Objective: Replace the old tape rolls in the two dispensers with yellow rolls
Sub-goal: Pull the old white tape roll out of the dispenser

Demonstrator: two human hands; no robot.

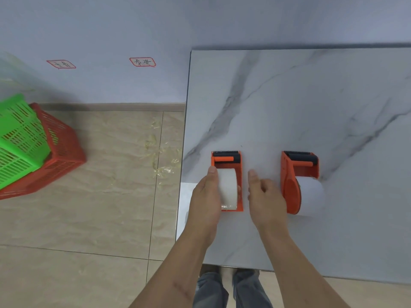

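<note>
Two orange tape dispensers stand on the marble table (300, 96) near its left front. The left dispenser (226, 161) holds a white tape roll (229, 187). My left hand (206, 196) wraps around that roll and dispenser from the left, thumb on top. The right dispenser (298, 170) carries another white roll (311, 196) on its right side. My right hand (264, 196) hovers between the two dispensers, fingers loosely apart, its knuckles close to the right dispenser's orange side plate. No yellow rolls are in view.
A green basket (20, 138) sits nested in a red basket (60, 147) on the tiled floor at the left. Scraps of clear tape (160, 156) litter the floor beside the table edge. A pale wall with two labels lies behind.
</note>
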